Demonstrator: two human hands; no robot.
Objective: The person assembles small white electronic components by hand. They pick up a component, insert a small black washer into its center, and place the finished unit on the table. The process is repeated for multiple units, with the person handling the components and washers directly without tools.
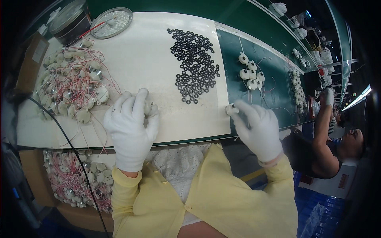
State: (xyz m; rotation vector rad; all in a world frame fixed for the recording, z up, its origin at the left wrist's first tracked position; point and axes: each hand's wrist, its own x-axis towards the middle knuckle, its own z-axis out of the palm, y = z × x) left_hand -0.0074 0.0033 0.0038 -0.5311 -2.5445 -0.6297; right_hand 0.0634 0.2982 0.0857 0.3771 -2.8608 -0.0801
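Note:
My left hand (133, 129), in a white glove, is over the near part of the white board. Its thumb and fingers are closed round a small whitish part (148, 108), mostly hidden by the glove. My right hand (260, 129), gloved too, is at the board's right edge. Between its thumb and forefinger is a white round motor (230, 109) with a dark centre. Many small black rings (194, 51) lie spread between and beyond my hands. Left of my left hand is a heap of white motors with red and white wires (71, 83).
A round metal lid (115, 29) with a red-handled brush (93, 29) lies at the far left beside a tin (69, 23). More motors (250, 71) sit on the green surface at right. A box of wired motors (77, 178) stands below the edge. A co-worker (321, 146) is at right.

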